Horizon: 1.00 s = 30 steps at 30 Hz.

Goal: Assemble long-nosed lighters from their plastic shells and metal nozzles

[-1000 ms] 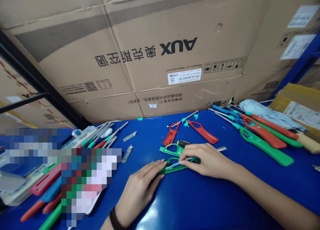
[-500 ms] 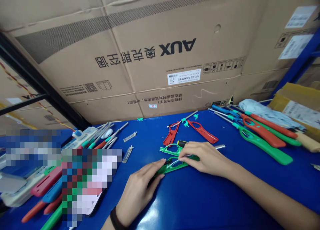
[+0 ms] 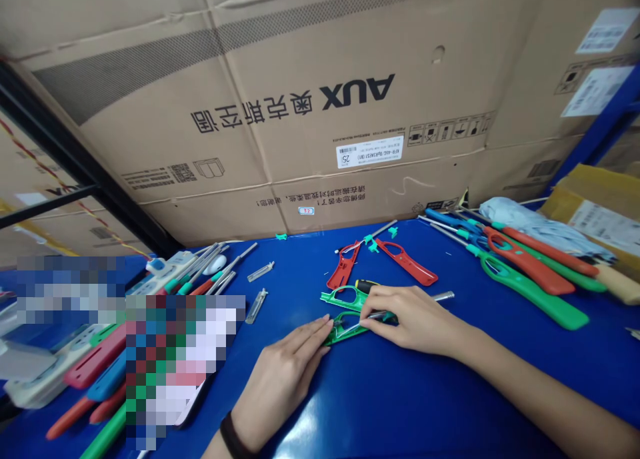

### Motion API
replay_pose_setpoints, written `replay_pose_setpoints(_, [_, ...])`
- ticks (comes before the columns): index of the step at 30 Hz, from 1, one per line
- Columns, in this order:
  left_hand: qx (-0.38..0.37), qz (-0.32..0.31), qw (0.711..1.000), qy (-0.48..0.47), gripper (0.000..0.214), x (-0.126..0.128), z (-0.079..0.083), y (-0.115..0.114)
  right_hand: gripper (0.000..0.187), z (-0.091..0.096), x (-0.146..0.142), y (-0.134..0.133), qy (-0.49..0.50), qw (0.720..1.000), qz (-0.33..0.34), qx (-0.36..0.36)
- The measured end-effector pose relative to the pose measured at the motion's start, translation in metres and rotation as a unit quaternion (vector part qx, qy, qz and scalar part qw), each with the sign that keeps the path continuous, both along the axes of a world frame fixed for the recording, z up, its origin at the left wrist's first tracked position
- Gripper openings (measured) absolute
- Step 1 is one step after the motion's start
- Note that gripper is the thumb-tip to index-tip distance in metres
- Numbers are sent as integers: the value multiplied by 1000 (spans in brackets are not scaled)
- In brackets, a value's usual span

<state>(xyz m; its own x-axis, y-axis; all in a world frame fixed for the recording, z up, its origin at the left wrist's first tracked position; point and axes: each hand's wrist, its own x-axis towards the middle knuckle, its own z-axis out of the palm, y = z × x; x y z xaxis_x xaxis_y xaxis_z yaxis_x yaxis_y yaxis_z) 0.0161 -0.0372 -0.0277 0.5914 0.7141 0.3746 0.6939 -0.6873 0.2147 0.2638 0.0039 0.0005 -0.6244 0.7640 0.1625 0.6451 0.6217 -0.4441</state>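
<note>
Forearms (image 3: 520,386) reach in from the bottom edge, both hands bent over a green plastic lighter body (image 3: 345,330) lying on the table. Left hand (image 3: 280,379) rests spread and flat, its fingertips (image 3: 324,324) pressing the body's left end; right hand (image 3: 415,319) pinches a thin pale wire (image 3: 356,324) where it crosses the body's loop. Second green body (image 3: 345,298) sits just above, red bodies (image 3: 343,267) beyond, all on a blue work table (image 3: 400,406), with an upside-down AUX carton (image 3: 280,112) filling the far side
</note>
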Motion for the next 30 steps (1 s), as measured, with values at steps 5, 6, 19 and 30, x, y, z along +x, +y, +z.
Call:
replay_pose_setpoints(5, [3,12,1000,1,32,0,-1,-1,18,0,0,0,-16,1000,4,-2])
replay_pose_setpoints(6, [7,13,1000,1,32,0,-2,-1,18,-1,0,0,-17,1000,6,0])
replay_pose_setpoints(19, [5,37,999,24,32,-1,-1,-4,18,0,-3,-1,18,1000,8,-3])
replay_pose_setpoints(30, [-7,20,1000,20,32,0,1,-3,14,-2,-2,-1,-15,1000,13,-12])
